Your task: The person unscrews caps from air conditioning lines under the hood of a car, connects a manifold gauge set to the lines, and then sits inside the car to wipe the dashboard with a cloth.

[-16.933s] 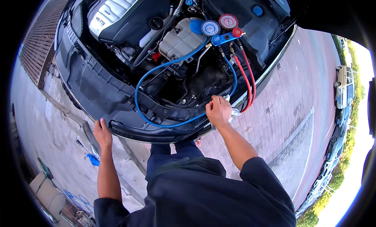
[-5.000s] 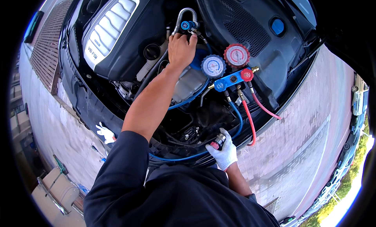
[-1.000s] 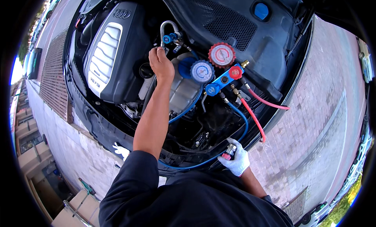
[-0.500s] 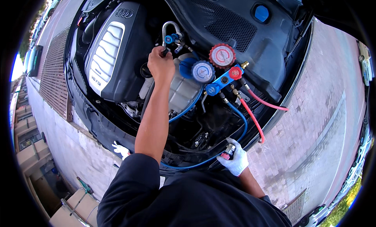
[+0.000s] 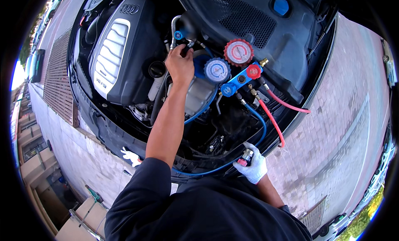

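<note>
Fitting (image 5: 185, 44) on the metal pipe at the back of the engine bay, just under a small blue cap (image 5: 178, 34): my bare left hand (image 5: 179, 65) reaches up to it, fingertips pinched around the dark fitting. Right hand (image 5: 252, 168), in a white glove, sits low at the bay's front edge, fingers clenched around a metal hose coupler (image 5: 246, 155) with a red collar. Blue hose (image 5: 216, 169) runs past that hand. Manifold gauge set (image 5: 239, 76) hangs mid-bay: blue dial (image 5: 216, 69) left, red dial (image 5: 238, 52) right, red hose (image 5: 272, 120) trailing down. Silver-and-black engine cover (image 5: 118, 54) lies left of my forearm. Second white glove (image 5: 131, 155) rests on the bumper edge.
</note>
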Demonstrator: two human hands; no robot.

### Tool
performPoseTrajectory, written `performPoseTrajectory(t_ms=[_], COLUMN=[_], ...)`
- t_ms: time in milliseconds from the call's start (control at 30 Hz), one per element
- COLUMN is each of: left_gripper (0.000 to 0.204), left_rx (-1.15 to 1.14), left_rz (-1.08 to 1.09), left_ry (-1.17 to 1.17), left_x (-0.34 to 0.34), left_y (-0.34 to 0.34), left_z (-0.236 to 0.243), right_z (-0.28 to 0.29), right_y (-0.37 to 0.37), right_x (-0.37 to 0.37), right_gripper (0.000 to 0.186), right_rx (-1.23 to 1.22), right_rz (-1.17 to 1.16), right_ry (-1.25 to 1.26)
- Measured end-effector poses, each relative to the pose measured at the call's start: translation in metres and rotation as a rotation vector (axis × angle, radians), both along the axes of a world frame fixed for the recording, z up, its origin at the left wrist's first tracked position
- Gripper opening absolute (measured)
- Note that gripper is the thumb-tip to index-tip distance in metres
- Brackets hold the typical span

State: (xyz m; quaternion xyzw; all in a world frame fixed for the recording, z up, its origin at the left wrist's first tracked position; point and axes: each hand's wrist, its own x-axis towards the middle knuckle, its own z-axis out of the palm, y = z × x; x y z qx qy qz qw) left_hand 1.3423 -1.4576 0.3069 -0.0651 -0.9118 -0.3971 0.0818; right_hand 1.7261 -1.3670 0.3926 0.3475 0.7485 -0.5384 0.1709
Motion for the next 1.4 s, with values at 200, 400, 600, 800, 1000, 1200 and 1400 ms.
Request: performPoseTrajectory(t_ms=[200, 400, 600, 800, 1000, 1200, 1400], left_gripper=[0.025, 0.020, 0.021, 0.020, 0.025, 0.021, 0.022], left_rx=[-0.092, 0.090, 0.226, 0.168, -0.041, 0.193, 0.386], left_rz=[0.002, -0.081, -0.120, -0.152, -0.014, -0.062, -0.109], left_ry=[-0.028, -0.329, -0.364, -0.152, 0.048, -0.202, -0.249], left_x=[-0.010, -0.020, -0.020, -0.019, -0.003, -0.010, -0.017], left_y=[0.010, -0.003, -0.008, -0.008, 0.002, -0.007, -0.014], left_z=[0.007, 0.009, 0.007, -0.014, -0.008, -0.010, -0.028], right_z=[-0.001, -0.003, 0.001, -0.001, -0.003, 0.001, -0.003], right_y=[-0.001, -0.001, 0.000, -0.001, -0.002, -0.002, -0.003], right_x=[0.002, 0.001, -0.003, -0.002, 0.001, -0.002, 0.001], right_gripper=[0.086, 0.087, 0.087, 0.086, 0.084, 0.082, 0.085], right_rx=[-0.031, 0.006, -0.024, 0.019, 0.010, -0.058, 0.030], right_rz=[-0.015, -0.007, -0.016, -0.003, -0.013, -0.079, -0.015], right_ry=[-0.035, 0.011, -0.028, 0.012, 0.003, -0.017, 0.031])
